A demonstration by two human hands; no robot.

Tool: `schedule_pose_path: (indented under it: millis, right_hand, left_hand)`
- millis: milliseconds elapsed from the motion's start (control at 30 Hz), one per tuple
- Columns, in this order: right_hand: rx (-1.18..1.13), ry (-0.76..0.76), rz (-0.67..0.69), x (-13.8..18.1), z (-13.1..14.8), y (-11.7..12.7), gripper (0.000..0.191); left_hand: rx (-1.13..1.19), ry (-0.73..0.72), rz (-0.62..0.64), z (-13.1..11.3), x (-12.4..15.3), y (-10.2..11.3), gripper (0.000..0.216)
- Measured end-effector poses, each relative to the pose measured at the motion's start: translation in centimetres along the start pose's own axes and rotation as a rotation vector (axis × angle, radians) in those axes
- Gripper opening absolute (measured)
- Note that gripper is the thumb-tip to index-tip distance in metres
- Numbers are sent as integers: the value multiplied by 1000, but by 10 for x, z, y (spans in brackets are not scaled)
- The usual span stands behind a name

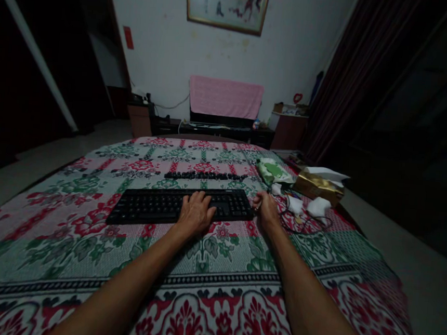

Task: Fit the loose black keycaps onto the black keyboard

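Note:
A black computer keyboard [148, 203] lies slightly slanted on the patterned cloth [201, 285]. Resting on its keys, right of the middle, is my left hand [196, 210], palm down with fingers spread. My right hand [266, 209] is closed beside the keyboard's right end, thumb and fingers drawn together. Whatever they pinch is too small and dark to name. Behind the keyboard runs a line of small black pieces [203, 176] that look like loose keycaps.
To the right are a green-and-white wipes pack [273, 172], a gold tissue box [319, 185], crumpled white tissues [319, 207] and a dark looped cable [292, 228]. Against the far wall, a pink towel [225, 97] drapes over a screen on a low cabinet.

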State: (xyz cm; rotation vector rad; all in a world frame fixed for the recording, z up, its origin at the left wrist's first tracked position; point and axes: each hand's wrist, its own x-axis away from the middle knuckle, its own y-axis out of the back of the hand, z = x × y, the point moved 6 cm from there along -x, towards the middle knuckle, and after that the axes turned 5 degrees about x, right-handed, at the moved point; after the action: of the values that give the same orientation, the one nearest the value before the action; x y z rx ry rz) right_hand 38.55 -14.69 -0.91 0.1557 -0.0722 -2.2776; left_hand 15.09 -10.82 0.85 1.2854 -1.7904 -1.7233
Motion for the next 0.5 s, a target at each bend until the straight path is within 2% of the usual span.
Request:
schedule_pose_path:
  millis: [133,200,367,500]
  right_hand:
    - [304,207,2,-2,15,4,27]
    - [334,214,1,-4,13,5,29]
    - [53,55,73,-10,-8,-6,34]
    - [-71,54,118,-16,-1,-22,29]
  left_hand:
    - [56,-60,-27,-14,-5,-3,38]
    - [70,-78,-47,-17,-4,-7,38]
    - [90,-97,-66,-16,-2,-14,40]
    - [98,-87,-75,-15,-2,-13,38]
